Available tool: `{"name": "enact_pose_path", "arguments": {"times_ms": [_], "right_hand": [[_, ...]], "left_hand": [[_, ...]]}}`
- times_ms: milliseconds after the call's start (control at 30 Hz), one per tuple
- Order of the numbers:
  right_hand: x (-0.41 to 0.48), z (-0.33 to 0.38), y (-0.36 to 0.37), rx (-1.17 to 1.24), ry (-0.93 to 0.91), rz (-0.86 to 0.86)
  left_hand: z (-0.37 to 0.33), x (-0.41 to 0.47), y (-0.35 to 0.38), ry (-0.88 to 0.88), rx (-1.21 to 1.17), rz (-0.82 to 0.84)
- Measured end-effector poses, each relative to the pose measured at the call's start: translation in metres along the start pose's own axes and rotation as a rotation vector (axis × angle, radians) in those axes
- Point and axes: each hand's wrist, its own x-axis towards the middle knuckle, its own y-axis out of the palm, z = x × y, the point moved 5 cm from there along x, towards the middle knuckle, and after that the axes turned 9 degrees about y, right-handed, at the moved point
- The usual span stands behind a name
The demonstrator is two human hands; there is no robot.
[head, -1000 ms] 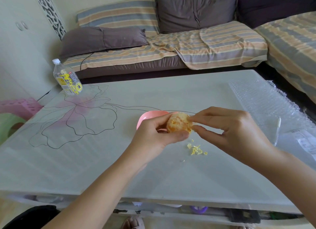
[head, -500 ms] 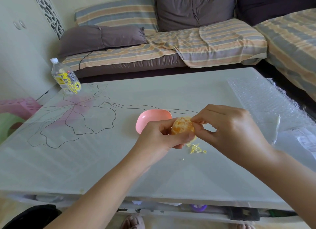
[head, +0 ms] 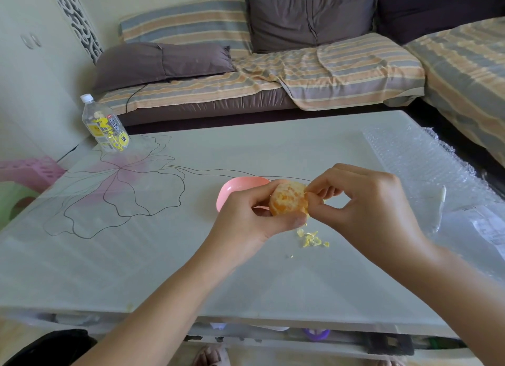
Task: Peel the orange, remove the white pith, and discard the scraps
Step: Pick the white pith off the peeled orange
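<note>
A peeled orange [head: 287, 198] with patches of white pith is held above the table, between the thumb and fingers of my left hand [head: 254, 215]. My right hand [head: 363, 201] pinches a bit of pith at the orange's right side with thumb and forefinger. Small yellowish pith scraps [head: 311, 237] lie on the table just below the fruit. A pink bowl [head: 235, 188] sits behind my left hand, partly hidden by it.
A plastic bottle [head: 105, 125] stands at the far left corner of the white glass table [head: 136, 242]. Bubble wrap [head: 415, 160], a white pen-like stick [head: 440, 204] and a paper slip [head: 489, 229] lie on the right side. A sofa runs behind.
My left hand has turned the orange slightly, and my right hand's pinch has shifted along its right side. The camera view has dipped a little.
</note>
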Motion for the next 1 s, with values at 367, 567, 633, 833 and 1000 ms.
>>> {"name": "enact_pose_path", "arguments": {"times_ms": [367,567,633,833,1000], "right_hand": [[0.005,-0.004,-0.005,0.284,0.301,0.047],[0.005,-0.007,-0.006,0.459,0.404,0.088],[0.005,-0.008,-0.005,0.497,0.432,0.101],[0.005,-0.014,-0.006,0.553,0.474,0.102],[0.01,-0.025,-0.01,0.478,0.481,0.086]], "left_hand": [[-0.001,0.0,0.0,0.039,-0.104,-0.072],[-0.004,0.0,0.003,0.062,-0.21,-0.078],[-0.005,0.0,0.004,0.063,-0.242,-0.07],[-0.002,0.002,0.004,0.055,-0.265,-0.022],[0.002,0.002,0.002,0.053,-0.292,0.018]]}}
